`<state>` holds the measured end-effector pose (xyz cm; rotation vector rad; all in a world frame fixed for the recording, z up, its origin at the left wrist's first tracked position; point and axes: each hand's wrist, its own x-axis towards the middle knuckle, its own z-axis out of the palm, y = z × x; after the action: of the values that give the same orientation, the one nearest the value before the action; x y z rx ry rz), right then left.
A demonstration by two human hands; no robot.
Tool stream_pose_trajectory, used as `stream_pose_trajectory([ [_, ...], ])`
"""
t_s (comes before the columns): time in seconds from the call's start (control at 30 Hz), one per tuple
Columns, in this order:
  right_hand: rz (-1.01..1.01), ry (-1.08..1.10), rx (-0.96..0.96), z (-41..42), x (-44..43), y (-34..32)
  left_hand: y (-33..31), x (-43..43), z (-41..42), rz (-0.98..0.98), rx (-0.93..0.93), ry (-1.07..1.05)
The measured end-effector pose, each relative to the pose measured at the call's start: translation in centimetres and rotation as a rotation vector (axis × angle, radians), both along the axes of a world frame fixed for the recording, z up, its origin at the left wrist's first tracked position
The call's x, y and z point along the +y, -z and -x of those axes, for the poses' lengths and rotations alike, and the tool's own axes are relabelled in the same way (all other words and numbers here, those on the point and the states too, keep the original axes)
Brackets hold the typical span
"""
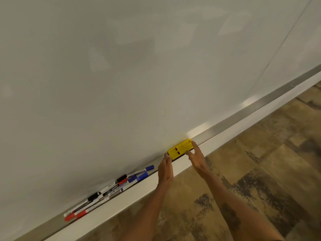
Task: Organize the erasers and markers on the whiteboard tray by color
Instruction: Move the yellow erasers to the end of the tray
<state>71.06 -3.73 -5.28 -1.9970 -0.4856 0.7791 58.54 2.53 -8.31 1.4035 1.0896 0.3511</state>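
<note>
On the whiteboard tray, the yellow eraser sits framed by both hands: left hand touching its near end, right hand spread wide along its edge. Nudged carelessly, it could slide off the narrow ledge or knock the markers beside it.

Yellow eraser lies flat on the whiteboard tray. Red, black and blue markers lie clustered farther left.

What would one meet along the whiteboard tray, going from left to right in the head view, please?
Red markers → black marker → blue markers → left hand → yellow eraser → right hand → bare tray.
</note>
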Motion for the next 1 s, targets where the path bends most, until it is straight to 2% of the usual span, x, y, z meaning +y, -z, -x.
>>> stream_pose_trajectory([
  [0.23,0.082,-0.048,-0.044,-3.9,1.2,2.1,2.4,1.2,-2.0,0.018,0.044,-0.028],
  [0.57,0.097,-0.071,-0.004,-4.7,2.1,3.5,3.0,0.9,-3.5,0.092,0.016,-0.091],
  [0.73,0.074,-0.029,0.026,-4.5,2.2,3.5,2.6,1.0,-3.9,0.225,-0.05,-0.187],
  [1.0,0.047,0.061,-0.025,-1.8,2.2,2.6,1.4,0.7,-1.9,0.242,-0.105,-0.247],
])
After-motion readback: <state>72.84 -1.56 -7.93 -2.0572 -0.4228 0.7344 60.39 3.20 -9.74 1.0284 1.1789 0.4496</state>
